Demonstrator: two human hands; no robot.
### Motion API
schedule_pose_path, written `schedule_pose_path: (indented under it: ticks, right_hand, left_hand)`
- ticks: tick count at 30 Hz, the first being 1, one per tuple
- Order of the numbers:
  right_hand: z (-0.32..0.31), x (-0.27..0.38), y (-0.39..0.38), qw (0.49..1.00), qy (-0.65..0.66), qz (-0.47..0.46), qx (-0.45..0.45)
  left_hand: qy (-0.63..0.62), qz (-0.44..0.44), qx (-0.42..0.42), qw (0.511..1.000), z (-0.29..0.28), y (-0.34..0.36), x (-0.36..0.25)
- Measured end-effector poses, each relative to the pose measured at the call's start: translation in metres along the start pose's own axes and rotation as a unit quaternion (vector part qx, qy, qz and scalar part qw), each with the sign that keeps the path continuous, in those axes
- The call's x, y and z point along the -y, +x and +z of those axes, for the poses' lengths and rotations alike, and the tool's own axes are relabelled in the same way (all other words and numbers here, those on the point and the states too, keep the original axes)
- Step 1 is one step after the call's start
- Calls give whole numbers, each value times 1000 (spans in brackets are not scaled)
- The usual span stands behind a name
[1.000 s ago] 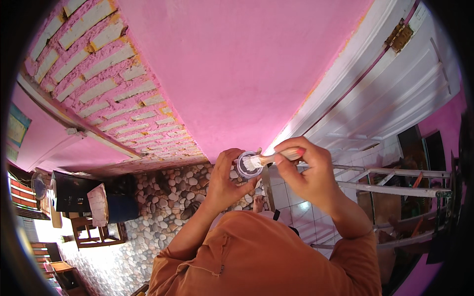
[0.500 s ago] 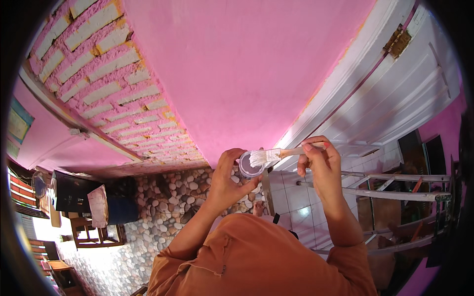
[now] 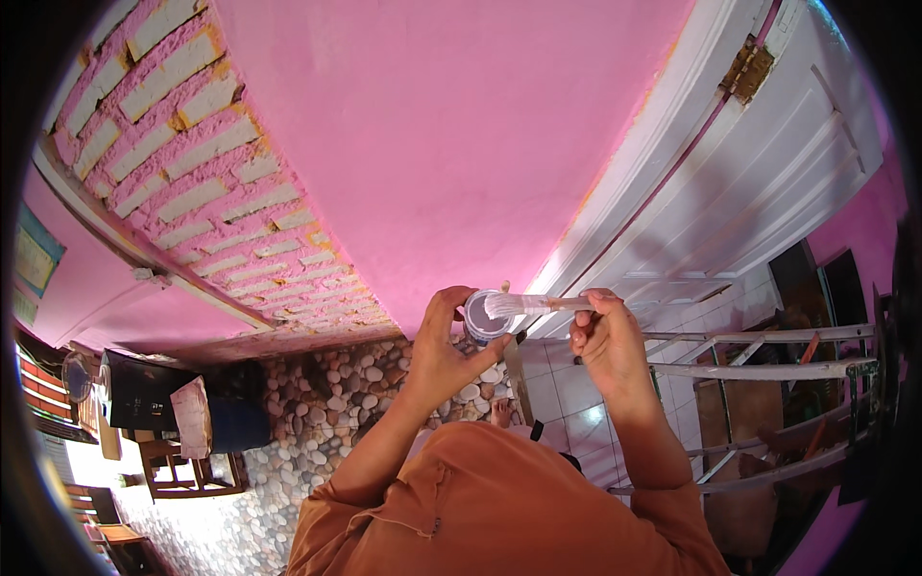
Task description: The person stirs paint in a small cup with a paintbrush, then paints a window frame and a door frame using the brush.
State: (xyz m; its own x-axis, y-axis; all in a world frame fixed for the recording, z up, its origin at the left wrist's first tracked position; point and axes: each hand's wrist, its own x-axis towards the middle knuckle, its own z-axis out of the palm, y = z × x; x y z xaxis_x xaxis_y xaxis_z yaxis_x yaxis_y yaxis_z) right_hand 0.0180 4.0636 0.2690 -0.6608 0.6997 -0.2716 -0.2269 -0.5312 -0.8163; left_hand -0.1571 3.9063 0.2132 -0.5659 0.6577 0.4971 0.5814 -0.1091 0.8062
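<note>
Now the left hand [image 3: 444, 350] is closed around a small paint can [image 3: 483, 319], holding it up near the pink wall [image 3: 461, 134]. Just to the right, the right hand [image 3: 605, 341] pinches the handle of a paintbrush [image 3: 528, 305] firmly. Its white bristles lie over the open top of the can. Farther right are a white door [image 3: 759, 192] and a ladder [image 3: 759, 355].

Brush [image 3: 523, 305] over tin [image 3: 482, 319] — ladder [image 3: 768, 384] right.
</note>
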Motion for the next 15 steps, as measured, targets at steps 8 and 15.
schedule_pose_path:
  ticks: [8,15]
  right_hand:
    - [-10,-1,5,998,58,12,-18]
    - [-17,8,2,997,71,-6,-23]
  left_hand:
    - [1,11,3,1000,9,8,0]
    - [-38,11,11,999,25,18,-5]
